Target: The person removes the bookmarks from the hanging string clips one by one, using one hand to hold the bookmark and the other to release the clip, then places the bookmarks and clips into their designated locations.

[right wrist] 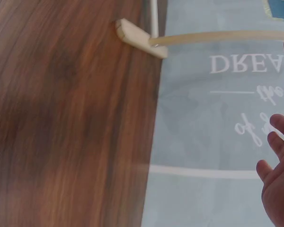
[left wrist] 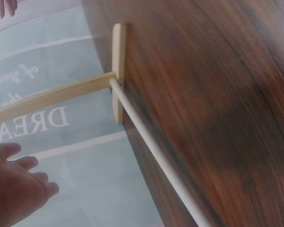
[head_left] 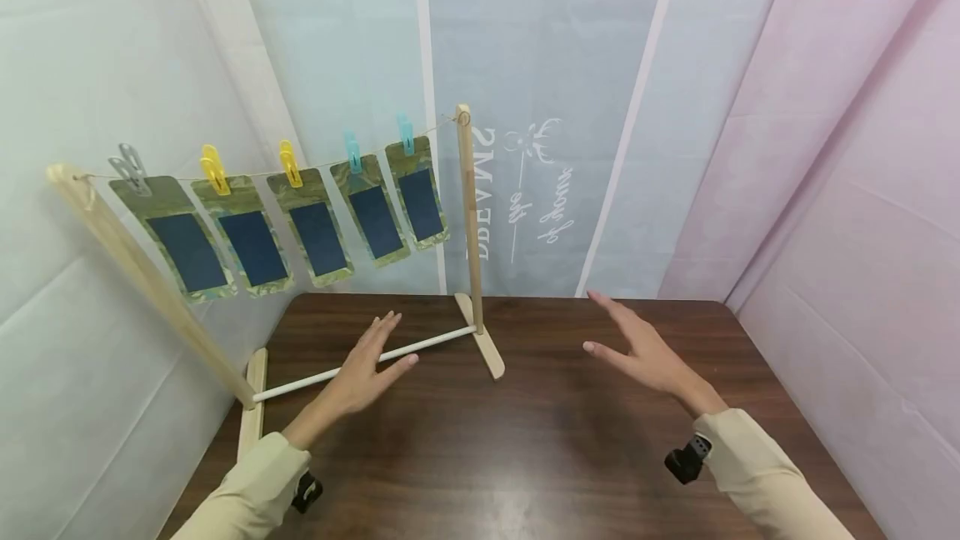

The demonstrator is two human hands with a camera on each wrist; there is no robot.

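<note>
Both hands hover over the brown table with nothing in them. My left hand (head_left: 363, 373) has its fingers extended and thumb spread, overlapping the white crossbar (head_left: 435, 341) of a wooden rack in the head view. My right hand (head_left: 648, 352) is held out likewise on the right, apart from everything. Several cards with dark blue panels (head_left: 318, 236) hang in a row from the rack's string. Clothespins hold them: a grey one (head_left: 131, 171) at the left, yellow ones (head_left: 213, 169) in the middle, light blue ones (head_left: 353, 152) toward the right.
The rack's left post (head_left: 150, 286) leans close to the side wall sheet. Its right post (head_left: 471, 223) rises from a flat wooden foot (head_left: 491, 352) near the table's back edge. A pale curtain with mirrored lettering (head_left: 483, 198) hangs behind the table (head_left: 540, 440).
</note>
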